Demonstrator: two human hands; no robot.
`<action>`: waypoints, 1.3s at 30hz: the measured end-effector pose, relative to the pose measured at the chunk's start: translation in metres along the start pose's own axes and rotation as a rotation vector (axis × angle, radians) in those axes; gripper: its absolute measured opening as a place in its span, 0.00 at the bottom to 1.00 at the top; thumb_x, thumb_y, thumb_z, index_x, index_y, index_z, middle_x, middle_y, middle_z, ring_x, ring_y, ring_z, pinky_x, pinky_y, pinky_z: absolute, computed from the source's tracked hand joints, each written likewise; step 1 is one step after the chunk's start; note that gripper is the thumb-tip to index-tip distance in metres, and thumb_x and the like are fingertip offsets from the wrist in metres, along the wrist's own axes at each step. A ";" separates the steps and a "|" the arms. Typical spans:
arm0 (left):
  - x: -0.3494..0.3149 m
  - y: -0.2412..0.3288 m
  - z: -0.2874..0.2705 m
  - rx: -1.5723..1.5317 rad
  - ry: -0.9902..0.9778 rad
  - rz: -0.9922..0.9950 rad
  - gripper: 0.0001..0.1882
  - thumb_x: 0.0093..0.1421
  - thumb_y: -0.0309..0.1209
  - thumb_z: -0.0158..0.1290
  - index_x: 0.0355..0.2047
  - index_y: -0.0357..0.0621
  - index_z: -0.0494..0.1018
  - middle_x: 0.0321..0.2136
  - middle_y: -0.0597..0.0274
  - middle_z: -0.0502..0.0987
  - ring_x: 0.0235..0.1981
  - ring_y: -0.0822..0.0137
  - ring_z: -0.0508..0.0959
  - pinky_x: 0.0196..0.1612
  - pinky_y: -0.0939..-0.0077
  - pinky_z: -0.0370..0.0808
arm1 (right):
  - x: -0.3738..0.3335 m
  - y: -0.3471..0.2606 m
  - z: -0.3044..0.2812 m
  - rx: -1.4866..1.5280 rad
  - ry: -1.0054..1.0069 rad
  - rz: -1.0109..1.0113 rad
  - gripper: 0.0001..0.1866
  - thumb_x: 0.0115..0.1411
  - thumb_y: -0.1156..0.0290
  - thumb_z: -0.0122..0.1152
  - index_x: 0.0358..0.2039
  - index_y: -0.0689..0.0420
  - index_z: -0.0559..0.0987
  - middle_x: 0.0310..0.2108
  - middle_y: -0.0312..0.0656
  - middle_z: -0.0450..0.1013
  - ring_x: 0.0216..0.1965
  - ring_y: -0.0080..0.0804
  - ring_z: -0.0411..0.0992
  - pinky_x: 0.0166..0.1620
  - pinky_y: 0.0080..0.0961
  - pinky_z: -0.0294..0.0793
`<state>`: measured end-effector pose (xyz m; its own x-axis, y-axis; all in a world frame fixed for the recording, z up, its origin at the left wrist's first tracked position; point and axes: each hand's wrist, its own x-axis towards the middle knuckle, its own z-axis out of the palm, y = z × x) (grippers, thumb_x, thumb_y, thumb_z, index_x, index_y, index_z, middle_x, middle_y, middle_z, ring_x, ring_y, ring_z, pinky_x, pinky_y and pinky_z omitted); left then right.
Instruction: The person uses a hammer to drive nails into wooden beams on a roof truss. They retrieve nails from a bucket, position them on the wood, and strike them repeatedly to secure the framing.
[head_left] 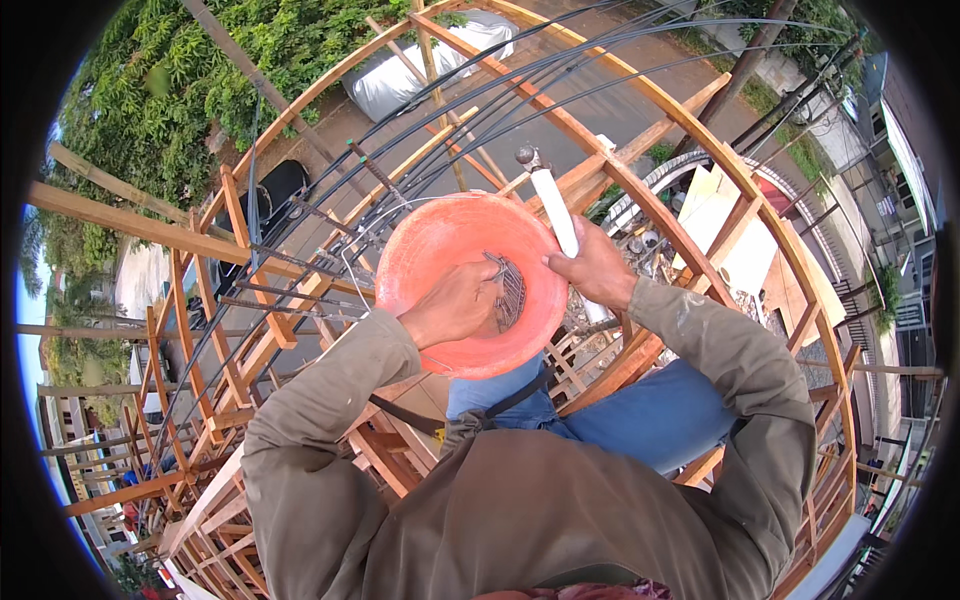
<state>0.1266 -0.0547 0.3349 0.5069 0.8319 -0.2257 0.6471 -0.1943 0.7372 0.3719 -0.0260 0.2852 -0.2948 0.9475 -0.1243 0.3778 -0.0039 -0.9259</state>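
An orange plastic bucket (415,245) is tilted toward me above my lap, with a pile of nails (512,300) at its bottom. Inside it, my left hand (455,305) has its fingers curled and pinched on some of the nails. At the bucket's right rim, my right hand (600,268) is closed round the white handle of a hammer (554,210), its thumb against the rim. The hammer's metal head points up and away from me. A thin wire bail hangs off the bucket's left side.
I am high up amid a wooden framework (590,130) of beams. Black cables (560,65) cross ahead, and steel rebar (375,170) juts up on the left. Far below are a covered car (430,70), a dark vehicle (280,195) and plywood sheets (740,240). A black strap (520,395) crosses near my leg.
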 end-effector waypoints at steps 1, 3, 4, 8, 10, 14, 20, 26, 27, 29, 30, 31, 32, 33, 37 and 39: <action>-0.016 0.006 -0.009 -0.014 0.123 0.051 0.10 0.61 0.25 0.42 0.32 0.32 0.73 0.26 0.46 0.77 0.26 0.54 0.77 0.34 0.59 0.72 | 0.001 -0.006 0.002 -0.023 -0.008 -0.001 0.25 0.57 0.69 0.66 0.50 0.71 0.70 0.43 0.58 0.76 0.45 0.41 0.77 0.49 0.38 0.75; -0.040 0.024 -0.027 -0.032 0.386 0.131 0.08 0.60 0.24 0.44 0.30 0.32 0.71 0.22 0.48 0.74 0.23 0.55 0.74 0.30 0.62 0.69 | -0.003 -0.025 -0.008 -0.050 -0.046 0.064 0.25 0.57 0.71 0.67 0.51 0.69 0.69 0.42 0.49 0.75 0.44 0.32 0.74 0.51 0.32 0.73; -0.048 0.029 -0.032 -0.035 0.537 0.158 0.06 0.60 0.24 0.45 0.29 0.33 0.70 0.20 0.52 0.72 0.21 0.60 0.71 0.28 0.65 0.68 | -0.003 -0.012 -0.010 -0.023 -0.008 0.019 0.26 0.57 0.69 0.67 0.50 0.69 0.69 0.41 0.51 0.75 0.45 0.34 0.74 0.51 0.34 0.73; -0.092 -0.027 -0.033 0.117 1.202 -0.161 0.17 0.65 0.31 0.58 0.24 0.43 0.62 0.21 0.70 0.69 0.22 0.79 0.65 0.22 0.82 0.60 | -0.001 -0.008 -0.019 -0.064 0.008 0.049 0.25 0.57 0.70 0.67 0.51 0.68 0.70 0.42 0.51 0.75 0.45 0.35 0.74 0.52 0.34 0.73; -0.111 -0.063 -0.016 -0.153 1.170 -0.260 0.20 0.63 0.36 0.62 0.27 0.44 0.61 0.25 0.66 0.72 0.24 0.78 0.70 0.23 0.82 0.66 | 0.004 -0.009 -0.009 -0.047 -0.005 0.018 0.25 0.57 0.70 0.67 0.51 0.68 0.70 0.42 0.50 0.75 0.45 0.34 0.74 0.51 0.33 0.73; -0.132 -0.076 0.029 -0.716 0.957 -0.407 0.21 0.61 0.38 0.63 0.33 0.45 0.59 0.43 0.49 0.77 0.39 0.62 0.83 0.30 0.68 0.86 | 0.001 -0.022 0.006 -0.032 -0.010 -0.041 0.21 0.58 0.70 0.65 0.48 0.67 0.72 0.38 0.48 0.76 0.39 0.32 0.75 0.44 0.32 0.75; -0.126 -0.073 0.055 -1.017 0.967 -0.419 0.15 0.55 0.25 0.58 0.39 0.38 0.65 0.35 0.59 0.74 0.30 0.69 0.80 0.25 0.72 0.82 | -0.009 -0.040 0.013 0.017 -0.115 -0.145 0.18 0.64 0.71 0.62 0.50 0.65 0.71 0.41 0.42 0.74 0.40 0.23 0.73 0.44 0.24 0.75; -0.216 -0.070 0.044 -1.241 1.228 -0.455 0.13 0.55 0.24 0.53 0.40 0.38 0.66 0.33 0.59 0.75 0.31 0.68 0.80 0.29 0.69 0.82 | -0.009 -0.038 0.021 0.177 -0.153 -0.035 0.25 0.70 0.60 0.56 0.58 0.64 0.66 0.50 0.44 0.71 0.46 0.26 0.72 0.39 0.25 0.84; -0.236 -0.071 0.037 -1.255 1.340 -0.391 0.12 0.56 0.24 0.53 0.40 0.38 0.67 0.34 0.59 0.76 0.31 0.67 0.81 0.31 0.68 0.83 | -0.007 -0.033 0.011 0.160 -0.131 -0.033 0.24 0.70 0.61 0.56 0.58 0.64 0.66 0.50 0.44 0.71 0.46 0.26 0.72 0.38 0.24 0.84; -0.279 -0.076 0.018 -1.241 1.553 -0.332 0.12 0.56 0.21 0.50 0.41 0.37 0.66 0.35 0.58 0.77 0.29 0.66 0.81 0.30 0.70 0.83 | -0.002 -0.021 -0.003 0.139 -0.085 -0.025 0.22 0.70 0.63 0.56 0.57 0.64 0.67 0.50 0.44 0.71 0.46 0.25 0.72 0.38 0.24 0.84; -0.307 -0.087 0.011 -1.194 1.647 -0.326 0.13 0.56 0.22 0.50 0.42 0.37 0.66 0.35 0.57 0.77 0.30 0.64 0.81 0.31 0.68 0.84 | -0.001 -0.015 -0.008 0.137 -0.051 -0.044 0.19 0.70 0.63 0.56 0.53 0.64 0.72 0.46 0.42 0.73 0.43 0.23 0.73 0.36 0.20 0.83; -0.331 -0.108 0.005 -1.150 1.737 -0.315 0.13 0.56 0.22 0.50 0.42 0.37 0.66 0.35 0.57 0.77 0.31 0.63 0.82 0.32 0.67 0.84 | 0.001 -0.010 -0.014 0.128 -0.040 -0.025 0.19 0.70 0.63 0.56 0.53 0.64 0.72 0.44 0.41 0.73 0.42 0.22 0.73 0.36 0.20 0.83; -0.355 -0.122 -0.002 -1.096 1.829 -0.376 0.13 0.56 0.22 0.51 0.42 0.36 0.65 0.36 0.56 0.77 0.32 0.62 0.82 0.34 0.64 0.84 | 0.004 -0.007 -0.017 0.127 -0.043 -0.004 0.18 0.70 0.63 0.56 0.52 0.64 0.72 0.42 0.40 0.73 0.42 0.21 0.73 0.36 0.20 0.82; -0.371 -0.143 -0.007 -1.053 1.908 -0.428 0.14 0.55 0.22 0.51 0.42 0.36 0.65 0.36 0.55 0.76 0.33 0.60 0.82 0.36 0.61 0.84 | 0.004 -0.003 -0.022 0.117 -0.033 0.016 0.18 0.70 0.63 0.57 0.52 0.64 0.73 0.41 0.38 0.73 0.41 0.21 0.73 0.35 0.19 0.82; -0.417 -0.249 -0.008 -0.987 2.238 -0.522 0.16 0.55 0.22 0.53 0.43 0.32 0.64 0.41 0.49 0.74 0.39 0.54 0.81 0.41 0.52 0.84 | 0.005 0.005 -0.023 0.112 -0.021 0.079 0.18 0.69 0.63 0.58 0.51 0.63 0.73 0.39 0.37 0.73 0.39 0.20 0.73 0.35 0.20 0.81; -0.417 -0.302 -0.005 -0.990 2.458 -0.542 0.19 0.55 0.23 0.53 0.45 0.29 0.64 0.44 0.46 0.73 0.42 0.51 0.81 0.43 0.49 0.84 | 0.005 0.006 -0.024 0.105 -0.006 0.089 0.19 0.69 0.62 0.58 0.52 0.63 0.73 0.42 0.37 0.73 0.40 0.20 0.73 0.35 0.21 0.81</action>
<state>-0.2830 -0.3404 0.2101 -0.9344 -0.2746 -0.2269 -0.1316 -0.3257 0.9363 0.3935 -0.0136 0.2872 -0.2694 0.9399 -0.2097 0.3085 -0.1220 -0.9434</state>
